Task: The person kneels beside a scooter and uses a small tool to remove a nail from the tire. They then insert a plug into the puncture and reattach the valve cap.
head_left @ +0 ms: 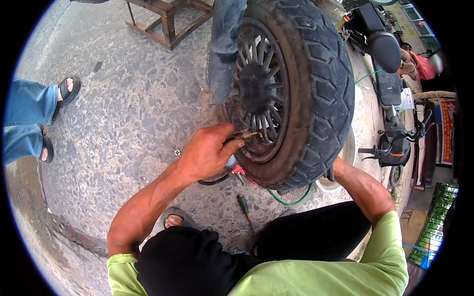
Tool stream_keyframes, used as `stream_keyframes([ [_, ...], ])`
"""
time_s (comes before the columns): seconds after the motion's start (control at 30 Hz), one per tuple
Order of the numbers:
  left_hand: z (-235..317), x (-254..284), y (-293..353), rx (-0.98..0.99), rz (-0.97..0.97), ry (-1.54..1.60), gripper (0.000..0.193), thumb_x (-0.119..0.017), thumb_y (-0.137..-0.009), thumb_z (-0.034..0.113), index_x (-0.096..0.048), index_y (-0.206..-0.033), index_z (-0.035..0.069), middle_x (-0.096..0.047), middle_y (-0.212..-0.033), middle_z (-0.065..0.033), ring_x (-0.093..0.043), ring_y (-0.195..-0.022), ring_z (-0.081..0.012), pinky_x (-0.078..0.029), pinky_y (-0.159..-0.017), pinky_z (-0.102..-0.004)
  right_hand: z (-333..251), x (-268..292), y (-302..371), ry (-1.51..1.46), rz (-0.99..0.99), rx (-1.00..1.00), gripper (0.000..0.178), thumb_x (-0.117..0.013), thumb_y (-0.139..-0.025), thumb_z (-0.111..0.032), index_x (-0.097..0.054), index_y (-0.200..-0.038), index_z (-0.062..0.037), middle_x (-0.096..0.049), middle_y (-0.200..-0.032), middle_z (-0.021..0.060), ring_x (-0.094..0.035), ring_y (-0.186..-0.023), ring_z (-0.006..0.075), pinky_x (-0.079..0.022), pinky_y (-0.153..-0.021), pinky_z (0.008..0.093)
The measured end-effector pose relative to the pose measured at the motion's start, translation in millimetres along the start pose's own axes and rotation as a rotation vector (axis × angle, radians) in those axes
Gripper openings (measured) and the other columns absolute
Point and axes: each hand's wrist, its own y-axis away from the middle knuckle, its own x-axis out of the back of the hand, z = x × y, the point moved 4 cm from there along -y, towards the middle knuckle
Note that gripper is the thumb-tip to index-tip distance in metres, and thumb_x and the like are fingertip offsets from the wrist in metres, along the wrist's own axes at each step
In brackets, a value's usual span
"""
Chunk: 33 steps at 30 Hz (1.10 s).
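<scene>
A black motorcycle-type wheel stands upright in front of me, its chunky tyre (326, 89) facing right and its dark spoked rim (255, 89) facing left. My left hand (210, 150) is closed around a brass-coloured metal nozzle (249, 135), thumb and fingers pinching it. The nozzle's tip is at the lower spokes, just inside the rim. On the tyre's other side, at its lower right, is my right hand (336, 168). The tyre hides most of it, so I cannot see its fingers. A grey fork leg or cover (224, 54) runs down beside the hub.
A green-handled screwdriver (243, 204) lies on the stone-speckled ground. Near it are a green hose (296, 201) and a pale basin (328, 185) behind the tyre. A rusty metal stand (168, 27) is at the back. A person in jeans (32, 103) stands left; a scooter (390, 93) is parked right.
</scene>
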Motion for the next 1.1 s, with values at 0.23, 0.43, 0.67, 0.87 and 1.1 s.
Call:
stream_keyframes([
  [0.23, 4, -3, 6, -0.16, 0.086, -0.161, 0.017, -0.07, -0.086, 0.01, -0.061, -0.095, -0.002, -0.06, -0.079, -0.0176, -0.062, -0.068, -0.038, -0.047, -0.057, -0.0436, 11, -14, -14, -0.032, -0.009, -0.012, 0.052, -0.046, -0.102, -0.04, -0.046, -0.142, -0.0071, -0.05, -0.143, 0.0125, -0.051, -0.126, 0.0241, -0.036, -0.113, 0.0401],
  [0.43, 10, 0, -4, -0.37, 0.097, -0.292, 0.025, -0.075, -0.079, 0.006, -0.062, -0.098, -0.002, -0.061, -0.079, -0.0157, -0.062, -0.065, -0.0346, -0.048, -0.053, -0.0408, 31, -2, -1, -0.052, -0.02, -0.019, 0.052, -0.045, -0.103, -0.04, -0.045, -0.143, -0.0074, -0.049, -0.144, 0.0126, -0.051, -0.127, 0.024, -0.036, -0.114, 0.0403],
  [0.67, 0, -2, -14, -0.161, -0.006, -0.09, 0.014, -0.07, -0.087, 0.011, -0.064, -0.093, -0.001, -0.059, -0.072, -0.0165, -0.061, -0.061, -0.0276, -0.046, -0.053, -0.0392, 33, -4, -21, -0.063, -0.032, -0.025, 0.052, -0.044, -0.103, -0.04, -0.044, -0.144, -0.0076, -0.048, -0.145, 0.0126, -0.051, -0.127, 0.0239, -0.035, -0.114, 0.0406],
  [0.87, -19, -9, -15, 0.251, -0.233, 0.218, 0.022, -0.065, -0.093, 0.019, -0.06, -0.086, -0.002, -0.055, -0.064, -0.0125, -0.052, -0.056, -0.0206, -0.041, -0.054, -0.0366, 36, -10, -23, -0.062, -0.055, -0.036, 0.052, -0.043, -0.104, -0.04, -0.044, -0.144, -0.0079, -0.048, -0.145, 0.0126, -0.051, -0.127, 0.0237, -0.035, -0.115, 0.0409],
  [1.1, -12, -7, -16, 0.312, -0.234, 0.285, 0.022, -0.066, -0.092, 0.019, -0.059, -0.087, -0.001, -0.054, -0.067, -0.0145, -0.051, -0.059, -0.0206, -0.042, -0.056, -0.0379, 37, -12, -23, -0.053, -0.075, -0.053, 0.052, -0.042, -0.104, -0.04, -0.043, -0.145, -0.0082, -0.047, -0.146, 0.0126, -0.05, -0.128, 0.0236, -0.034, -0.116, 0.0412],
])
